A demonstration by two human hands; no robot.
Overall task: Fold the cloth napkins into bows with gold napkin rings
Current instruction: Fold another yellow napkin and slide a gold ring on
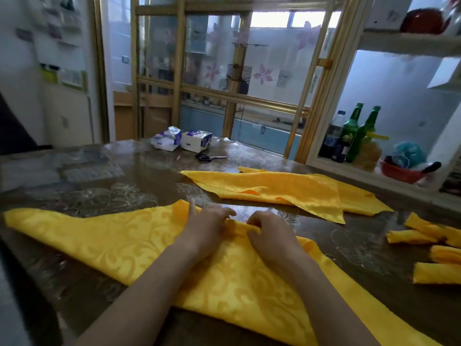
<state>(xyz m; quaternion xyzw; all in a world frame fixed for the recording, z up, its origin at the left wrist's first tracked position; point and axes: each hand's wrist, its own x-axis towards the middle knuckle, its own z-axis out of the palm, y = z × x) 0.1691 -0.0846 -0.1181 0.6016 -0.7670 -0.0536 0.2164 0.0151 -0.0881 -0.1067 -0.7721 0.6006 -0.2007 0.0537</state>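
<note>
While the yellow napkin [119, 243] lies spread on the table [139, 176] at six o'clock, the left hand [209, 226] and right hand [272, 236] each pinch its bunched tip in a closed grip; spare napkins [287, 188] lie at one o'clock, folded rolls [424, 233] at three.

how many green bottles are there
2. Both stand on the shelf at far right: the left bottle and the right bottle close beside it. More may be hidden behind them.
</note>
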